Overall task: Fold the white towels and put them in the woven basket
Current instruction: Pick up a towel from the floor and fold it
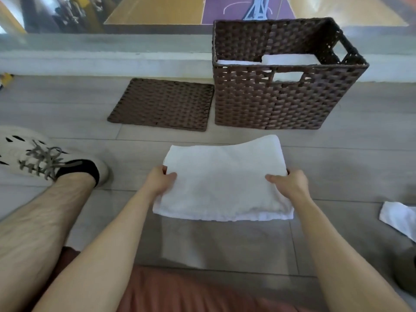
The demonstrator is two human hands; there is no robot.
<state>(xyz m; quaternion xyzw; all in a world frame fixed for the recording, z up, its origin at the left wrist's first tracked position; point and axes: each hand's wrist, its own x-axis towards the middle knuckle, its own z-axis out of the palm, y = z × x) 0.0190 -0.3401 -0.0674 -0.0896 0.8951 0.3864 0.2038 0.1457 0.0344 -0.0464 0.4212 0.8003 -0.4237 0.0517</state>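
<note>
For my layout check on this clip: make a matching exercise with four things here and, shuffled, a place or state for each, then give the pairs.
Things
1. middle towel
2. basket
3. woven mat
4. loose towel

Places or states
A. flat on the floor, left of the basket
B. on the floor at the right edge of view
C. gripped at its sides by the left hand and right hand
D. has folded white towels inside

Pairs: 1-C, 2-D, 3-A, 4-B
</note>
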